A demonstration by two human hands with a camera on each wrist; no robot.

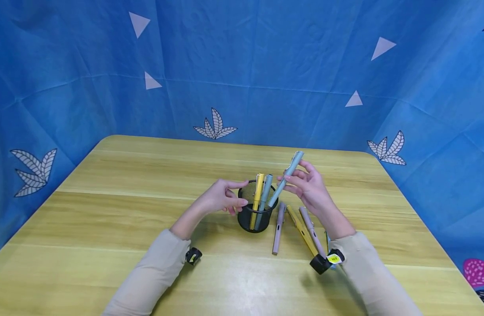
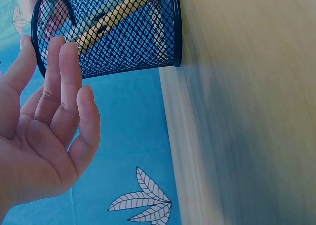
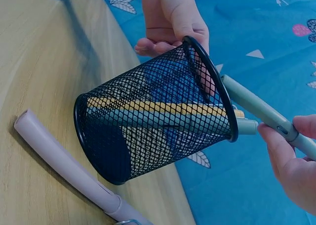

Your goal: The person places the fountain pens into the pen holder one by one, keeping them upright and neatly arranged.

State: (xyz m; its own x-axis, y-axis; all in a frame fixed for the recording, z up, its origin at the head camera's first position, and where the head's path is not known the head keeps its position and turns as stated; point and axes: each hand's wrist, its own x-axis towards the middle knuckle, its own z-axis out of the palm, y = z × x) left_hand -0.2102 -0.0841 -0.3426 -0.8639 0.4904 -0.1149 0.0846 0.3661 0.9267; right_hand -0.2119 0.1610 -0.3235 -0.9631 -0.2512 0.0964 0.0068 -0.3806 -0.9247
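A black mesh pen holder (image 1: 246,218) stands upright with a yellow pen (image 1: 258,193) and a blue-green pen (image 1: 267,193) inside. My left hand (image 1: 223,196) holds it at the rim from the left, thumb on the near side and index finger on the far side; the other fingers lie near the mesh (image 2: 133,42). Between thumb and fingers, my right hand (image 1: 309,186) pinches another blue-green pen (image 1: 293,163). That pen slants down to the left, its lower end at the holder's mouth in the head view, beside the rim in the right wrist view.
On the table right of the holder lie a lilac pen (image 1: 278,230), a yellow pen (image 1: 302,231) and a second lilac pen (image 1: 312,228). Something partly hidden lies under the right wrist. A blue patterned cloth (image 1: 242,57) hangs behind the wooden table (image 1: 147,175).
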